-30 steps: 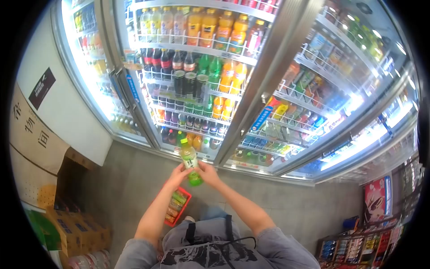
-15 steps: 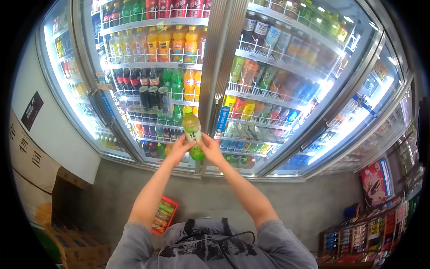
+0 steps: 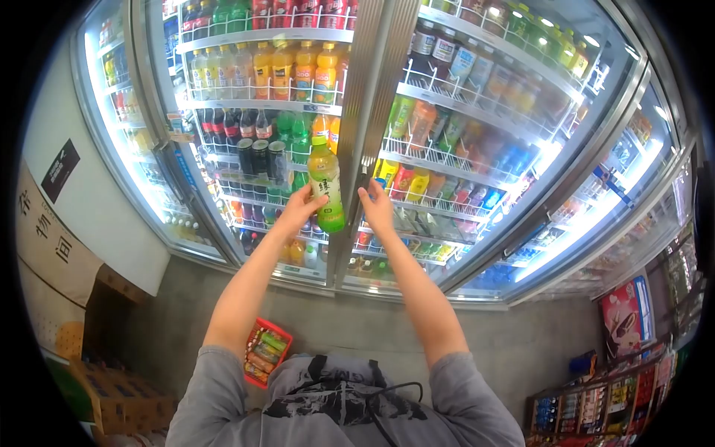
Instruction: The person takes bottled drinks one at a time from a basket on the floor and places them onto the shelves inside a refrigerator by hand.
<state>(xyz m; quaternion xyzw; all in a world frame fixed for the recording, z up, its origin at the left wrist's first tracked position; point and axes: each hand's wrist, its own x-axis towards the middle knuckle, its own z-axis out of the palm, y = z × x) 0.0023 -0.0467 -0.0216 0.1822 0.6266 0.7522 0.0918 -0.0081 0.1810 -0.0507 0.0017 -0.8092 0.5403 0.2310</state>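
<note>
A green-tea-type bottle (image 3: 325, 182) with a yellow-green cap and bright green base is held nearly upright in front of the glass-door fridges. My left hand (image 3: 302, 207) grips its lower left side, thumb across the label. My right hand (image 3: 377, 205) is off the bottle, a little to its right, near the door handle (image 3: 363, 175) of the right fridge door; its fingers are apart and nothing shows in them. Behind the bottle, shelves hold orange drinks (image 3: 304, 71), dark cans (image 3: 261, 159) and green bottles (image 3: 300, 134).
A red basket (image 3: 287, 347) with several packaged items stands on the grey floor (image 3: 320, 316) by my left side. Cardboard boxes (image 3: 123, 395) are at lower left. A snack rack (image 3: 596, 395) fills the lower right, and more fridge doors (image 3: 588, 197) curve along the right.
My right hand has let go of the bottle and moved right and up towards the door handle. My left hand and the bottle have moved slightly up.
</note>
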